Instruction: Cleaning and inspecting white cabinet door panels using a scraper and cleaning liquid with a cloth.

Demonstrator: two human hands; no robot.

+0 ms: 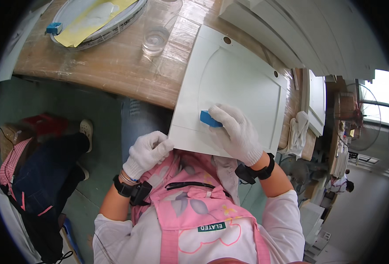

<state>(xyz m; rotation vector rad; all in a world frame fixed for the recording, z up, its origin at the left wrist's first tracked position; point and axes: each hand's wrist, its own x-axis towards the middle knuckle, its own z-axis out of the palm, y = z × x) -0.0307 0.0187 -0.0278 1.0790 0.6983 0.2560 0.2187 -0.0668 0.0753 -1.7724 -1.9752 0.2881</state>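
A white cabinet door panel (238, 79) with a recessed, arched field and two round holes along its far edge lies on the table, its near end reaching past the edge toward my body. My right hand (237, 132), in a white knit glove, grips a blue sanding block (210, 119) and rests it on the panel's face. At the panel's near left corner is my left hand (148, 153), gloved alike, its fingers curled and pinched at the edge. Whether the thumb and fingers clasp the panel on both sides is partly hidden.
On the wrapped brown table (115, 66) stand a round lid (102, 37) with yellow sandpaper (93, 22), another blue block (53, 28) and a clear cup (155, 39). White panels (282, 35) are stacked far right. White gloves (298, 132) hang nearby; a co-worker (49, 171) is at left.
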